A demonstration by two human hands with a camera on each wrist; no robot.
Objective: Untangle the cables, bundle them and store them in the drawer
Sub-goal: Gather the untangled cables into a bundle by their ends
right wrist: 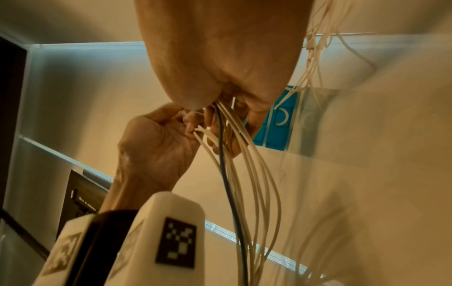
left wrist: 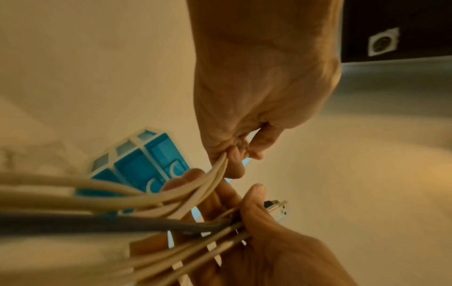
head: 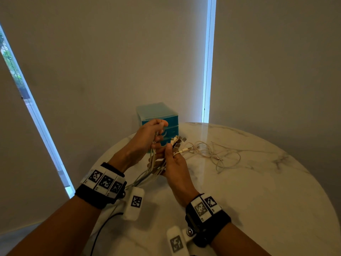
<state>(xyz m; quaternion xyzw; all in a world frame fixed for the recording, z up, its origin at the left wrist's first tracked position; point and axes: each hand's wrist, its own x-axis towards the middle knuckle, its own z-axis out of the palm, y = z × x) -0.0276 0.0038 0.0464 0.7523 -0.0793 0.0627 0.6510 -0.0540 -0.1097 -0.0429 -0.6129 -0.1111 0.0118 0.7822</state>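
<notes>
Both hands are up over the near left part of the round white marble table (head: 258,191), and they share one bunch of pale cream cables (head: 156,169) with a single dark grey cable (right wrist: 229,193) running through it. The left hand (head: 145,139) sits higher and farther, fingers curled tight round a few of the cream strands, pinching them at the top. The right hand (head: 175,163) is just below and nearer, fingers and thumb wrapped round the rest of the bunch, and the metal USB plugs (head: 178,141) fan out beyond its fingertips. The loose lengths hang down between the wrists toward the near edge. To the right, a thin cream cable (head: 217,154) lies in loose tangled loops on the marble, one end running up into the right hand. Behind the hands, at the far left edge of the table, stands the small teal plastic drawer unit (head: 156,111), its drawers closed, white crescent handles showing on the fronts. Both wrists wear black bands with white marker tags (head: 103,182).
</notes>
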